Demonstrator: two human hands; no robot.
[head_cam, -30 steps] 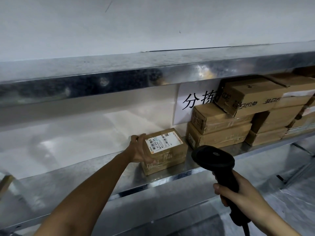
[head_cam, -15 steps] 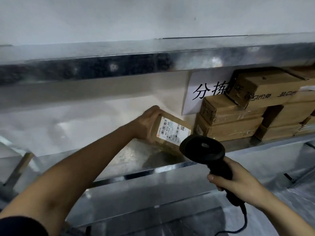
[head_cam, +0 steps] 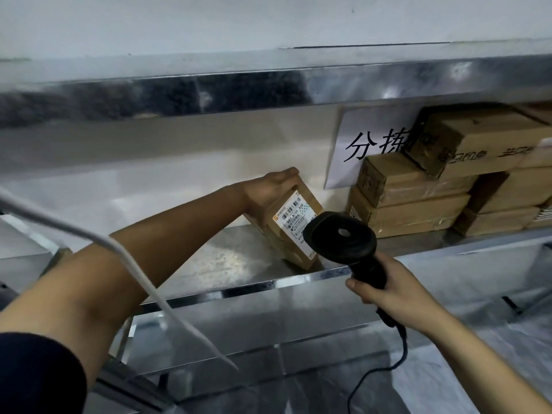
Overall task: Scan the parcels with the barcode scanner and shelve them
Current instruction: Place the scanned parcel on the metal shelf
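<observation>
Cardboard parcel (head_cam: 288, 227), tilted on one edge near the steel shelf's (head_cam: 239, 255) front edge, label (head_cam: 294, 215) facing out; left hand (head_cam: 268, 189) grips its top. Right hand (head_cam: 388, 297) grips black barcode scanner (head_cam: 343, 239), head just before the label. Stacked parcels (head_cam: 418, 198) toward the shelf's right end.

Left arm (head_cam: 167, 249): dark navy sleeve (head_cam: 38, 372) ends above the elbow (forearm bare). Right arm (head_cam: 466, 354): bare as far as view shows.
</observation>
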